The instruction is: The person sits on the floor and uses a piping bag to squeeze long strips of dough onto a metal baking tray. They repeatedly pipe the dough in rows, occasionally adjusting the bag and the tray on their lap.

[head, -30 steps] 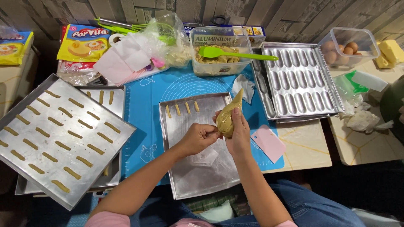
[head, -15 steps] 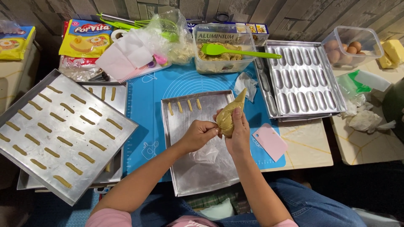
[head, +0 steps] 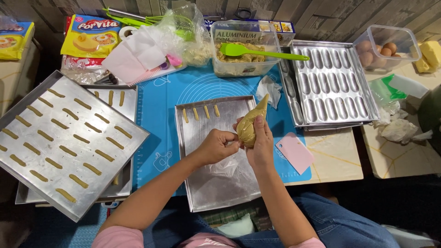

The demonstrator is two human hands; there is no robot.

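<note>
My right hand (head: 262,142) grips a clear piping bag (head: 251,123) full of tan dough, its tip pointing up and away over a flat metal tray (head: 202,183). My left hand (head: 217,146) pinches the twisted loose plastic at the bag's rear end. Both hands hover above the middle of the tray. Several short piped dough sticks (head: 200,113) lie in a row at the tray's far edge. The tray rests on a blue baking mat (head: 158,105).
A tilted tray (head: 27,133) covered with piped dough sticks lies at the left, stacked over other trays. A clear tub of dough (head: 243,57) with a green spatula (head: 257,51) stands behind. A finger-mould pan (head: 330,87), pink scraper (head: 294,152), egg box (head: 383,46), butter (head: 432,54) sit right.
Both hands stay on the piping bag over the tray. The left hand has closed a little tighter on the bag's twisted end. The view has shifted slightly.
</note>
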